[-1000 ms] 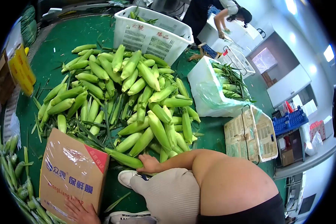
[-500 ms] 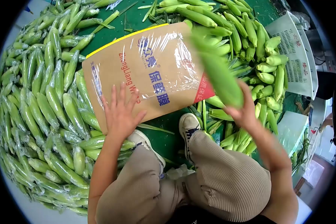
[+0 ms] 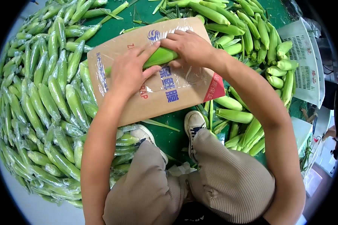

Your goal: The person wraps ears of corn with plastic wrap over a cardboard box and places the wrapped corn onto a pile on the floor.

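An ear of corn (image 3: 159, 57) in its green husk lies across the top of the cardboard cling film box (image 3: 139, 110). My right hand (image 3: 189, 47) is wrapped over its right end. At the other end my left hand (image 3: 129, 71) grips it, thumb below and fingers above, covering much of that end. Clear cling film (image 3: 193, 78) stretches over the box top, shiny and wrinkled, beneath the corn and both hands.
Film-wrapped corn (image 3: 49, 105) is heaped along the left. Unwrapped corn (image 3: 264, 37) is piled at the right and back. A white plastic crate (image 3: 300, 56) stands at far right. My shoes (image 3: 194, 123) are on the green floor just before the box.
My right hand has brought the corn left and down onto the filmed box. My left hand has moved up from lying flat on the box to grip the corn's left end.
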`<action>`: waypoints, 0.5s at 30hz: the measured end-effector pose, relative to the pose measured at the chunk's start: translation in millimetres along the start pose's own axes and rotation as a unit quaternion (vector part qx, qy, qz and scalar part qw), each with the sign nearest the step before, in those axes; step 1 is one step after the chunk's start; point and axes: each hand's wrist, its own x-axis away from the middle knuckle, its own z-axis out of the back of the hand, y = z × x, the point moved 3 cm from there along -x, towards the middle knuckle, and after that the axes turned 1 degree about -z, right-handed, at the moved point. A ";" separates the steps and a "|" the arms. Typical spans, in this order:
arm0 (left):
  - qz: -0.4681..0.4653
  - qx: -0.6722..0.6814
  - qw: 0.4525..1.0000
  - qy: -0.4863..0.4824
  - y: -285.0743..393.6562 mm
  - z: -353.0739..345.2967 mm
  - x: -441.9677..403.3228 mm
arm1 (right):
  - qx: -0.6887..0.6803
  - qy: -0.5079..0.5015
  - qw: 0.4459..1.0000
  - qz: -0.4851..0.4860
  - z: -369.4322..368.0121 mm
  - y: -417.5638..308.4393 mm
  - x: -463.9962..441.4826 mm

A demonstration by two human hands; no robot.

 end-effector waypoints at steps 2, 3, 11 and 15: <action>0.043 0.020 0.994 -0.095 -9.3 -21.5 -8.1 | -0.044 0.103 0.993 0.030 14.4 11.2 26.7; 0.023 0.013 0.998 -0.059 -10.4 -23.7 -7.3 | -0.083 0.127 0.988 -0.026 25.1 16.7 53.7; 0.060 0.036 0.991 -0.110 -10.1 -21.3 -10.4 | 0.020 0.022 0.994 -0.102 -9.0 -8.8 118.5; 0.058 0.050 0.986 -0.148 -11.4 -10.7 -8.2 | -0.249 0.354 0.882 -0.187 -6.6 -3.3 133.7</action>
